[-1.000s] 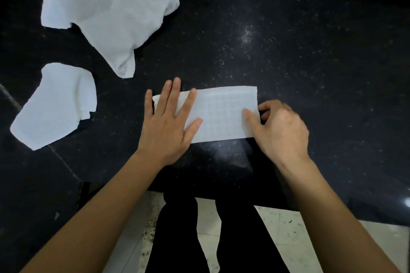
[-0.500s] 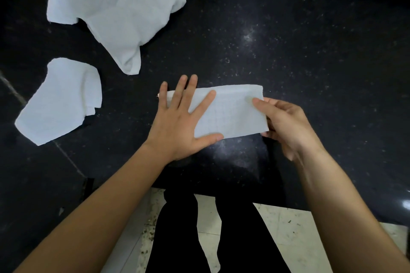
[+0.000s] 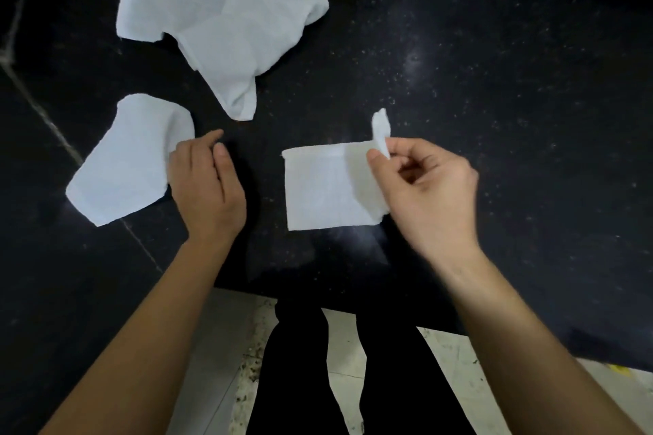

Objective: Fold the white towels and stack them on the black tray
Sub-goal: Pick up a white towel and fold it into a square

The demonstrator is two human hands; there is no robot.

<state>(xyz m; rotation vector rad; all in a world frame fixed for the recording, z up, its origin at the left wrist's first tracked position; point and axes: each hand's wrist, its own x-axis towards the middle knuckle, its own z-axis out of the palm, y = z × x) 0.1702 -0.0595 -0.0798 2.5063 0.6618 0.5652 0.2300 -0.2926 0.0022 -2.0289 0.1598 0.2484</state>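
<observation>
Folding was at its middle step, as I judge. The half-folded towel (image 3: 325, 187) lay flat on the black tabletop (image 3: 494, 99). The right hand (image 3: 427, 187) pinched its right end between thumb and fingertips and held it lifted, probably to bring this end over to the left and make the piece shorter. The left hand (image 3: 208, 187) was to the left of this towel, apart from it, at the edge of a small towel (image 3: 123, 166). Its fingers were loosely curled, and I could not tell if its grip held that cloth. Crumpled towels (image 3: 226, 18) lay beyond and to the left of the half-folded towel, not yet folded. The black tray could not be told from the dark surface. No label or writing was readable.
</observation>
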